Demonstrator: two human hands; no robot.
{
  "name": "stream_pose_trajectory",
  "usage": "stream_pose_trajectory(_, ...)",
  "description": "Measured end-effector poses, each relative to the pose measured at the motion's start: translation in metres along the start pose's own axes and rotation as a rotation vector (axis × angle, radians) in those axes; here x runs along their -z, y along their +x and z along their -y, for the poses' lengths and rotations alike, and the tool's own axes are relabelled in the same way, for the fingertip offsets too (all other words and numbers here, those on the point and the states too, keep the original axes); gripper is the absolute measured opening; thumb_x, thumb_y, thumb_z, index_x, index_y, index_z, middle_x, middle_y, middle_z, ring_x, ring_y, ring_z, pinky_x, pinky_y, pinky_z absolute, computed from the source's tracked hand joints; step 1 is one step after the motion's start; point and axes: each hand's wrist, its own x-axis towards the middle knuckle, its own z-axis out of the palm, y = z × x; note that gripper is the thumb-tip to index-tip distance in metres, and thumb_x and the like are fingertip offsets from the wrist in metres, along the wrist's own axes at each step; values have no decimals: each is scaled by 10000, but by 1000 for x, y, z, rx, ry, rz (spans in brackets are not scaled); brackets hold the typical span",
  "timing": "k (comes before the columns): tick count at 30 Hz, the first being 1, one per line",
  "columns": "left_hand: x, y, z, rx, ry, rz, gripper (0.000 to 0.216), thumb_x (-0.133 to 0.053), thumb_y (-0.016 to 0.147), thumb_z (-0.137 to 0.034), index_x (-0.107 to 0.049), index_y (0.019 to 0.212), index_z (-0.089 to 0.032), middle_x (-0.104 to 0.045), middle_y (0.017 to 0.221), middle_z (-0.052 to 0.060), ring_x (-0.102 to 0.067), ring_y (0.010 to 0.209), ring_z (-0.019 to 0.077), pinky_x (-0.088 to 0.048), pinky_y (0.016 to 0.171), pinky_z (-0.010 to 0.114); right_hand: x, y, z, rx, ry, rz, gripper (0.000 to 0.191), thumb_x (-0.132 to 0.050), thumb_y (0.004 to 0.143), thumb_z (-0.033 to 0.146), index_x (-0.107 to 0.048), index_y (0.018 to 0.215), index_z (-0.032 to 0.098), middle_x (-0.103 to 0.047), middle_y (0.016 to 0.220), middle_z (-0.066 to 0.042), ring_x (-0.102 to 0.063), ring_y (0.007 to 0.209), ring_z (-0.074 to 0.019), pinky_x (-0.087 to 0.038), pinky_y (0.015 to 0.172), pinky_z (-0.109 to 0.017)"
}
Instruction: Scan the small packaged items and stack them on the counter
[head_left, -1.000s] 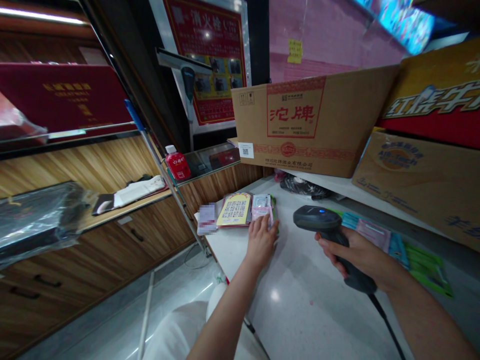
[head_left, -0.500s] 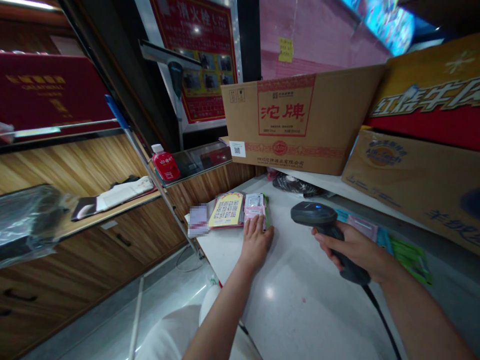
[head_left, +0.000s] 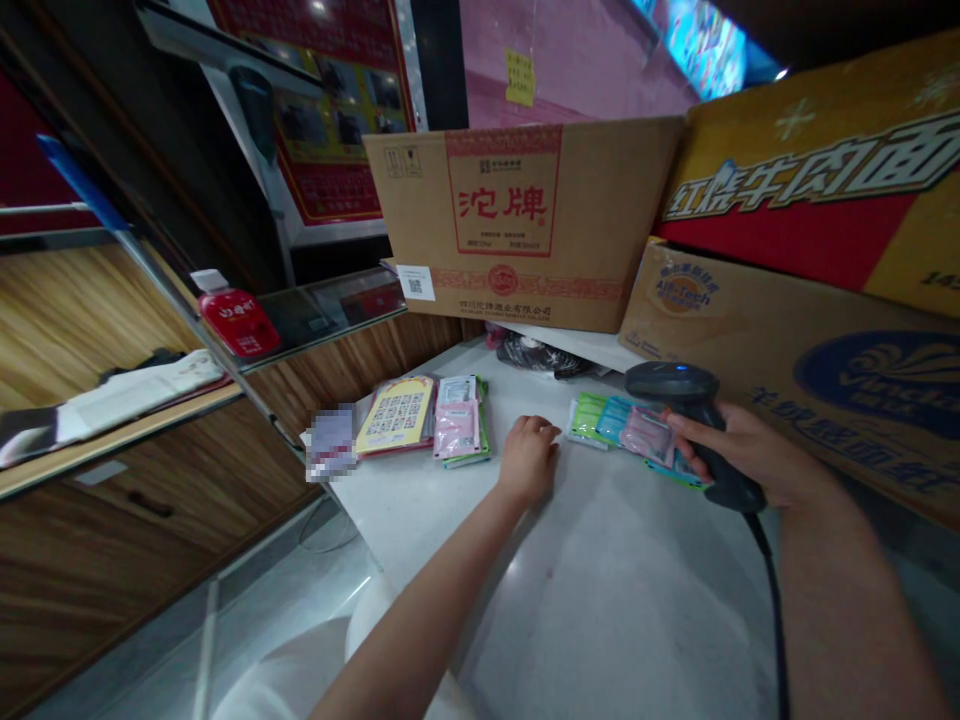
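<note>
My right hand is wrapped round the grip of a dark grey barcode scanner. A small blue light shows on its head, and its cable hangs down to the bottom edge. Beneath the scanner lie several green, blue and pink sachets, partly covered by it. My left hand is low over the white table, between those sachets and a second pile, with loosely bent fingers and nothing visible in them. That second pile has a pink sachet on top, beside a yellow printed booklet.
A brown carton stands behind the white table. More cartons are stacked at the right. On the left, a red bottle stands on a glass-topped ledge, near a blue-ended pole. A blurred-out item lies at the table's left corner.
My left hand has come off the pink sachet and moved right. The scanner has moved over the right-hand sachets, still in my right hand. The view has turned to the right.
</note>
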Motion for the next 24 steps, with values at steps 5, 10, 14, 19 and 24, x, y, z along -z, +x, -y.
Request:
stream_pose_trajectory(5, -32, 42, -47, 75, -122, 50, 228, -535, 838, -168, -690, 1003, -188, -676, 981, 78, -578, 960, 214, -450, 915, 353, 10, 3, -3, -33, 26, -29, 444, -781, 641, 554, -548, 727, 186, -536, 521, 53, -473, 408, -71, -409, 379, -198)
stream_pose_trajectory(10, -52, 61, -95, 131, -43, 21, 430, -627, 788, -502, -620, 1023, -141, -626, 1023, 141, -545, 1022, 288, -443, 871, 395, 11, 4, -1, 1, 56, -30, 421, -782, 665, 501, -555, 844, 195, -545, 547, 63, -481, 413, -79, -413, 378, -202)
stream_pose_trajectory(14, -60, 67, -120, 252, 13, 46, 667, -746, 648, -554, -534, 1095, -106, -599, 1044, 176, -548, 1045, 338, -434, 872, 441, 14, 4, -2, 19, 34, -22, 396, -739, 705, 522, -539, 790, 191, -536, 542, 56, -473, 407, -78, -408, 382, -210)
stream_pose_trajectory(19, -55, 74, -126, 376, -63, 117, 708, -833, 587, -352, -504, 1160, -95, -604, 1085, 195, -609, 1000, 319, -479, 797, 386, 15, 4, -3, 34, 38, -29, 393, -717, 723, 532, -536, 833, 201, -533, 543, 64, -473, 418, -80, -402, 389, -204)
stream_pose_trajectory(24, -46, 78, -105, 385, -293, 210, 215, -734, 697, -251, -649, 850, -127, -679, 932, 141, -651, 853, 247, -500, 725, 322, 12, 1, 2, 18, 67, -37, 438, -747, 680, 550, -547, 870, 210, -528, 549, 67, -471, 421, -87, -407, 387, -216)
